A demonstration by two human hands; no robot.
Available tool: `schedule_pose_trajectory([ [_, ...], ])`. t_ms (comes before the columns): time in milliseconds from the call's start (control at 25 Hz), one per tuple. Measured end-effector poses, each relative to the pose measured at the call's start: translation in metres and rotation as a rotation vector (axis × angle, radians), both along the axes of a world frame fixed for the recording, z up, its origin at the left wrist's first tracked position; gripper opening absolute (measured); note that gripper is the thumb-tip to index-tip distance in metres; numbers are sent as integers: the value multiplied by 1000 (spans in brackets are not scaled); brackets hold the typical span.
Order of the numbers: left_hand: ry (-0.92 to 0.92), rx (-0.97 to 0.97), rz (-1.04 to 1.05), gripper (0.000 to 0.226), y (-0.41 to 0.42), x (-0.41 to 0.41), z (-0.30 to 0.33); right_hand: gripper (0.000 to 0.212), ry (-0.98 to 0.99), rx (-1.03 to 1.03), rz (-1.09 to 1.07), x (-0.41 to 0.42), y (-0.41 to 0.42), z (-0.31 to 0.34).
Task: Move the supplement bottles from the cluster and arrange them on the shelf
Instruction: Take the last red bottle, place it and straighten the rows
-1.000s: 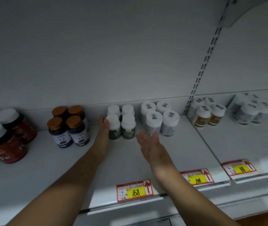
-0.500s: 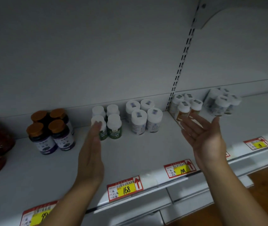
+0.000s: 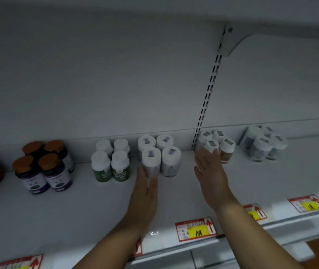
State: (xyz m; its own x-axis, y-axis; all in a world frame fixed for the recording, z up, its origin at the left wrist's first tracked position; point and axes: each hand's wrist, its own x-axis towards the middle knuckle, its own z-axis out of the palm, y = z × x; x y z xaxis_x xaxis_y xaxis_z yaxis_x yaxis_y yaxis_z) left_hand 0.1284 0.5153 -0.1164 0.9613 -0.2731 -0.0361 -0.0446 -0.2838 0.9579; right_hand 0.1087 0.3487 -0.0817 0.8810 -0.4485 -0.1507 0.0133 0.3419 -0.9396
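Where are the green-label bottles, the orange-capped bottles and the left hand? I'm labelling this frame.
green-label bottles (image 3: pixel 120 164): head view, cap and upper body of the front right bottle.
orange-capped bottles (image 3: pixel 49 161): head view, cap of the front right bottle.
left hand (image 3: pixel 145 193): head view, back of the hand.

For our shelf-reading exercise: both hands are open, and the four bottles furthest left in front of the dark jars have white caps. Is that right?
Not quite. The head view shows the left hand and right hand open, but those four purple-labelled bottles have orange-brown caps, not white.

Four white-capped supplement bottles (image 3: pixel 159 157) stand upright (clustered two-by-two) on the white shelf (image 3: pixel 88 206).
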Motion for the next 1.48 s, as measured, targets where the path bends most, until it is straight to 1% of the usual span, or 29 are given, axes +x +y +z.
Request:
schedule_pose_trajectory([
  [80,-69,-78,84,55,-13,10,1,52,49,-58,32,23,-12,-6],
  [120,-72,-103,142,53,-17,16,1,50,77,-72,32,36,-15,-10],
  [200,-56,-108,258,53,-28,26,1,45,114,-162,83,55,-21,-18],
  [240,-67,-110,296,53,-33,30,0,41,105,-225,145,62,-21,-22],
  [320,-76,-171,368,52,-43,38,1,33,80,-274,285,70,-11,-25],
  [360,-55,-217,402,51,-47,43,1,37,66,-284,332,71,-4,-25],
  [440,-13,-272,462,52,-52,58,-6,68,56,-313,333,77,2,-34],
  [480,5,-301,473,56,-53,64,-11,80,46,-307,330,83,1,-43],
  [520,25,-318,482,62,-54,68,-14,84,41,-295,321,87,-4,-56],
  [560,36,-345,472,67,-55,71,-18,83,42,-291,298,81,-5,-50],
  [600,61,-367,452,64,-58,73,-19,77,47,-278,275,79,-10,-49],
  [680,99,-424,363,44,-68,76,-18,59,56,-254,214,72,-18,-36],
  [720,122,-461,320,40,-74,79,-17,52,66,-223,165,74,-25,-37],
  [800,141,-476,303,40,-84,78,-13,38,53,-86,48,81,-35,-39],
  [840,126,-448,320,40,-87,77,-13,34,40,-20,-4,82,-35,-38],
  [960,46,-404,340,37,-89,74,-12,43,34,26,-96,85,-26,-36],
  [1040,57,-389,348,38,-87,69,-5,43,30,26,-98,85,-24,-37],
  [1080,65,-351,375,43,-85,62,-2,41,33,11,-83,82,-25,-35],
  [1120,26,-293,400,48,-82,50,1,40,28,16,-68,74,-25,-35],
  [1160,-49,-241,449,47,-76,35,6,36,14,4,-60,62,-22,-33],
  [1200,-150,-233,481,44,-65,17,14,31,-14,-48,-78,42,-17,-31],
  [1240,-259,-252,513,41,-48,2,25,29,-77,-190,-119,16,-7,-21],
  [1320,-445,-277,583,36,-1,-5,46,37,-293,-453,-150,-27,19,7],
  [1360,-468,-263,617,33,25,3,51,40,-406,-488,-79,-32,31,17],
  [1400,-445,-229,630,32,51,15,52,39,-485,-521,20,-28,47,27],
  [1440,-389,-175,601,33,73,25,52,36,-510,-544,112,-19,67,29],
  [1480,-327,-122,550,36,87,34,49,30,-478,-537,184,-2,87,30],
])
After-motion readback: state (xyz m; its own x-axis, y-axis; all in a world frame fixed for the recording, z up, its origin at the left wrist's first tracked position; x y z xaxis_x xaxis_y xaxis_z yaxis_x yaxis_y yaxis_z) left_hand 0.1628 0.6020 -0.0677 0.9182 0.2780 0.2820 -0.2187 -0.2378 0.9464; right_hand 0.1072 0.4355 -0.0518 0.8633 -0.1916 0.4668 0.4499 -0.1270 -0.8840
